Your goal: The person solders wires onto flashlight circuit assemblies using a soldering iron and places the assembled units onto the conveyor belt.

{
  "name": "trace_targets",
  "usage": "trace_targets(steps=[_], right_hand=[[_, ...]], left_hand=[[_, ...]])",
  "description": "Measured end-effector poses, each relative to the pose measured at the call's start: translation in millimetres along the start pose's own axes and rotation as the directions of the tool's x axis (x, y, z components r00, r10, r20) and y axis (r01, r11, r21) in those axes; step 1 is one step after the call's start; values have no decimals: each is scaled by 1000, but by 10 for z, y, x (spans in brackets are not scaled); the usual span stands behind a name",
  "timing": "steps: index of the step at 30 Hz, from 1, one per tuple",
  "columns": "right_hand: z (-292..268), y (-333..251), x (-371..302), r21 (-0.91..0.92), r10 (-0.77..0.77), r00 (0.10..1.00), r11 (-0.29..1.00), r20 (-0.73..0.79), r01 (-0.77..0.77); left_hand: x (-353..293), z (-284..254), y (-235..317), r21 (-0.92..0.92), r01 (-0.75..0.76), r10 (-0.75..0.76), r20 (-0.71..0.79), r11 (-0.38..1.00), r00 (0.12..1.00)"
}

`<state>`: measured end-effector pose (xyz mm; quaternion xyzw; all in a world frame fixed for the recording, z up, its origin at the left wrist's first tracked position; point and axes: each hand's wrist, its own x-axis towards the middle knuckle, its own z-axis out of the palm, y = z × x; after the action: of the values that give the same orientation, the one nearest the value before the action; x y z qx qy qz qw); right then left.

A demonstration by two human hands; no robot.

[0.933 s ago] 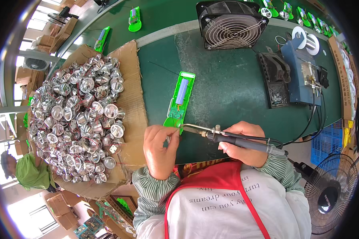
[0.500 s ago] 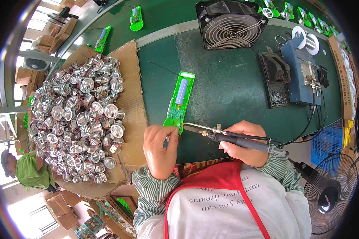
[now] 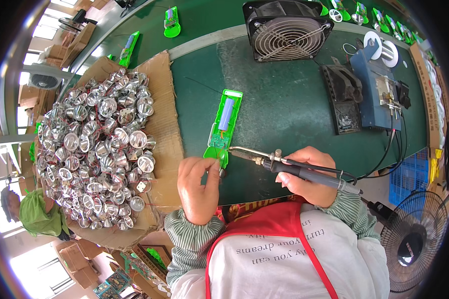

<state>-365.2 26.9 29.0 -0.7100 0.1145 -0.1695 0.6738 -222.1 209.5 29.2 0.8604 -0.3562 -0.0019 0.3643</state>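
Note:
A green plastic lamp housing lies on the bench in front of me, its long end pointing away. Inside it are a blue-purple cylindrical battery and a small green circuit board. My left hand is at the near end of the housing, thumb and forefinger pinched together; what they hold is too small to make out. Just below the fingertips shows a small silvery piece. My right hand grips a soldering iron with a thin metal feed tube along it. Its tip is beside the board's right edge.
Left of me a heap of silvery reflectors with red wires lies on cardboard. A square fan stands at the back. To the right are a blue solder feeder, a black iron stand and a round fan. More green housings lie beyond.
The soldering iron has shifted slightly right, its tip moving away from my left fingertips. My left hand has shifted a little left. A red light now shows at the feeder's cable.

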Motion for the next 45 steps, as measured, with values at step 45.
trace_targets(steps=[45], right_hand=[[111,150,346,-432,-504,863,772,30,466]], left_hand=[[-77,-98,272,-93,-89,103,160,992,982]])
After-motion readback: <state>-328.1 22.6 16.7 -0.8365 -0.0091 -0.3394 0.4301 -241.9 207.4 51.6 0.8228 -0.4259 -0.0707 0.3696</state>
